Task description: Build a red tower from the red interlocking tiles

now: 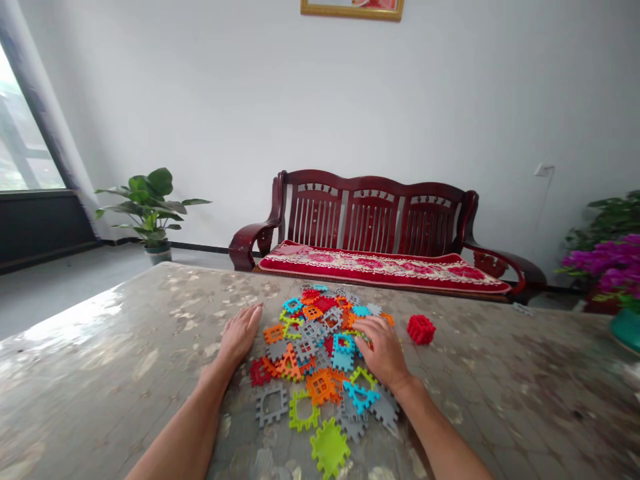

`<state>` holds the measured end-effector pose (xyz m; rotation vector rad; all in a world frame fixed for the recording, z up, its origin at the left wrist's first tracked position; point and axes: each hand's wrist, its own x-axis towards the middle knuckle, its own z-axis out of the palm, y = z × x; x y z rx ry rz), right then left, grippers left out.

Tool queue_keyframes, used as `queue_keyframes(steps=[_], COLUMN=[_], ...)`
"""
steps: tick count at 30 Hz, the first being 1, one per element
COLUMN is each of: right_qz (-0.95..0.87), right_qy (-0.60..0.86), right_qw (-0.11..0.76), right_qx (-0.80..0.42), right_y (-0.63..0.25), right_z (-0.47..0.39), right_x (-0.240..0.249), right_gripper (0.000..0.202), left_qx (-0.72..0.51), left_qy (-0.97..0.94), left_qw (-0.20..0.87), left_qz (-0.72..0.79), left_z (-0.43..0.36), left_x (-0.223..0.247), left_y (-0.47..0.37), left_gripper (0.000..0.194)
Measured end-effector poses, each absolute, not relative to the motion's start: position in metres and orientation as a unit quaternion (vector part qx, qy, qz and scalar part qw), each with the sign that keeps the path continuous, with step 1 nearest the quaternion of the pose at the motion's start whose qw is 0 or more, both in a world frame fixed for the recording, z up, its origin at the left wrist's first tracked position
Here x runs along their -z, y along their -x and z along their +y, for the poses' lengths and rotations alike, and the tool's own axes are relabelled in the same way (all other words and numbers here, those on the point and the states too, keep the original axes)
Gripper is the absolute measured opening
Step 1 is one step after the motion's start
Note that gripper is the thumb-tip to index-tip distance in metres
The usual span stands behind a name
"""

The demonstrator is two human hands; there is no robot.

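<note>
A loose pile of interlocking plastic building tiles with notched edges lies on the table (125,373), in orange, grey, green, blue and red. My left hand (241,331) rests on its side on the tabletop, left of the pile, its fingers stretched out and holding nothing. On the pile's right side lies my right hand (383,347), palm down, fingers apart over the tiles. A blue tile (343,352) is just left of its thumb. Nearer me are an orange window tile (321,386), a blue triangular tile (361,397) and a solid green tile (330,448). My right palm is hidden.
A red cube built of tiles (421,329) stands to the right of the pile. Beyond the table is a dark red wooden bench (373,223) with a red floral cushion (385,265). A potted plant (153,203) stands back left; purple flowers (610,267) are at right.
</note>
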<state>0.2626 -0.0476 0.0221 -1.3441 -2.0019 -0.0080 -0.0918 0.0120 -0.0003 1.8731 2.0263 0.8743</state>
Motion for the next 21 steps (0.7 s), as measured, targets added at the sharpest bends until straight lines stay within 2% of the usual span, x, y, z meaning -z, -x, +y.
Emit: queue_keyframes(steps=[3, 8, 12, 18, 21], right_qz=[-0.804, -0.846, -0.832, -0.799, -0.807], right_qy=[0.51, 0.474, 0.505, 0.561, 0.554], right_qw=[0.304, 0.236, 0.226, 0.218, 0.202], right_qx=[-0.032, -0.061, -0.039, -0.003, 0.005], right_y=[-0.243, -0.23, -0.234, -0.232, -0.224], right_z=[-0.05, -0.051, -0.05, -0.048, -0.048], right_x=[-0.032, -0.032, -0.027, -0.031, -0.035], right_gripper=[0.022, 0.042, 0.033, 0.032, 0.023], left_qx=[-0.218, -0.188, -0.198, -0.176, -0.175], left_qy=[-0.672, -0.7, -0.704, -0.707, -0.704], left_qw=[0.079, 0.043, 0.033, 0.015, 0.013], left_qz=[0.703, 0.687, 0.682, 0.685, 0.688], left_z=[0.012, 0.009, 0.009, 0.01, 0.012], left_x=[0.009, 0.014, 0.013, 0.015, 0.017], left_y=[0.092, 0.089, 0.091, 0.09, 0.091], left_gripper=[0.058, 0.05, 0.045, 0.043, 0.043])
